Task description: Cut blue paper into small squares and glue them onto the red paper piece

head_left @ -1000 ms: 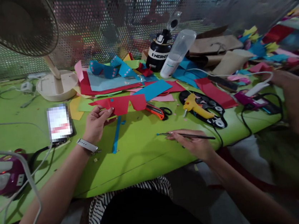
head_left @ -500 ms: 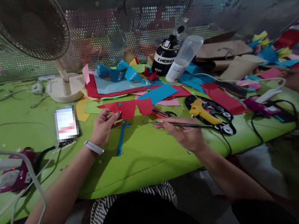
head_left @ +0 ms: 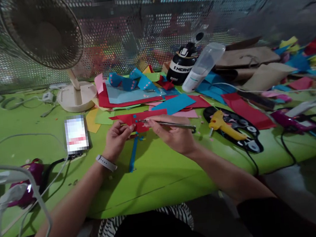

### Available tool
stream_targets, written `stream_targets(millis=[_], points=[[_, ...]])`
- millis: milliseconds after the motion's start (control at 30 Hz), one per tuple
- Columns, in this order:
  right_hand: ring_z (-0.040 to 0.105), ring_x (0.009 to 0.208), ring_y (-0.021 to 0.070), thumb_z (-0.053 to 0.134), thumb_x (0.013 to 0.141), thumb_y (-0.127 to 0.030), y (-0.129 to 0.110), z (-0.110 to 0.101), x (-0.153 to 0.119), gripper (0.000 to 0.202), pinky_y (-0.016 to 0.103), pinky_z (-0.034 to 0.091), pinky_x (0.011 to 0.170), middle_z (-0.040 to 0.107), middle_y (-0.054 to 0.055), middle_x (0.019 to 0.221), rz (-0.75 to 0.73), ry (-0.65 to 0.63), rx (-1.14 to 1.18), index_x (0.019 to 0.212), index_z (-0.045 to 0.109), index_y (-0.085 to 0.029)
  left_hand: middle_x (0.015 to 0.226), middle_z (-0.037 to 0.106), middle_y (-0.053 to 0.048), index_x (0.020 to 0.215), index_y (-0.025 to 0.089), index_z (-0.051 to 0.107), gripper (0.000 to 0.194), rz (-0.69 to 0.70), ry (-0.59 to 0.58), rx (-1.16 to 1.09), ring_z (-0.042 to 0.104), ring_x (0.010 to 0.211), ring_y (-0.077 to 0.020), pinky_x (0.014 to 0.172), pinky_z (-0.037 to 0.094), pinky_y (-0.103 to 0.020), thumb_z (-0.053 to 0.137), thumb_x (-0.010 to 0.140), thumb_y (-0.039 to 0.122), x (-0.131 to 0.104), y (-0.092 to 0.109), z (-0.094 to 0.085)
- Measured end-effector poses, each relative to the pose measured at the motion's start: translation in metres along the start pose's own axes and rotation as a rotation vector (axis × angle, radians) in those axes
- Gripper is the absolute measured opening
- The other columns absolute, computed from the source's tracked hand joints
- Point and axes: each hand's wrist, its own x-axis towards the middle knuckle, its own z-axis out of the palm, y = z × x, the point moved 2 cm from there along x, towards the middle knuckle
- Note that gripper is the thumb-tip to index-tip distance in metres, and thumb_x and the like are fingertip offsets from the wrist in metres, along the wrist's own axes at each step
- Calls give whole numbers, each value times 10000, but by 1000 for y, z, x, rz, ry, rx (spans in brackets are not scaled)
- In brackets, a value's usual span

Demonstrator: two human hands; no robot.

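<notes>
My left hand [head_left: 118,137] pinches the left part of a red paper cutout [head_left: 122,118], holding it just above the table. Small blue paper squares [head_left: 135,116] sit on the cutout. Between the fingers of my right hand [head_left: 174,133] is a slim metal tool [head_left: 176,125], its tip at the cutout close to the squares. Whether the tool is tweezers or a single rod, I cannot tell. Right of the left fingers, my right hand covers some of the cutout. Below them a narrow blue paper strip [head_left: 133,155] lies on the green table [head_left: 159,183], with blue scraps at its upper end.
A yellow glue gun [head_left: 224,126] rests on a black palette-shaped holder to the right. Behind are stacked coloured papers, a black bottle [head_left: 182,64] and a clear bottle [head_left: 203,65]. On the left stand a fan [head_left: 77,97], a phone [head_left: 76,133] and looping white cables.
My right hand has moved left, bringing the metal tool's tip from beside the red cutout onto it. More blue squares now show on the cutout. The camera view has shifted slightly.
</notes>
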Motion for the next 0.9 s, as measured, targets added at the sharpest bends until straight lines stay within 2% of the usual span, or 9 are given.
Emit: stream_targets(millis=[133,600,900], points=[[737,746,178,609,890,-250,-1,1,0,151,319,631,724,780,9,883,-44,8,-33,917,757,-247,784,709,18,856,176,579,421,3,-4,9,680,731,-121,701,584,-262,858,640,407,-1,-1,0],[737,768,181,632,885,-249,0,3,-3,126,322,629,742,777,17,902,7,56,1,923,751,-238,791,715,18,862,176,595,407,-7,4,-13,686,747,-127,712,588,-273,862,644,391,-5,1,3],[750,787,185,632,901,-321,13,5,-6,161,303,628,722,777,31,873,171,40,152,952,725,-201,730,693,41,837,168,561,424,-4,-13,-49,669,690,-101,683,585,-251,869,637,378,-2,-1,1]])
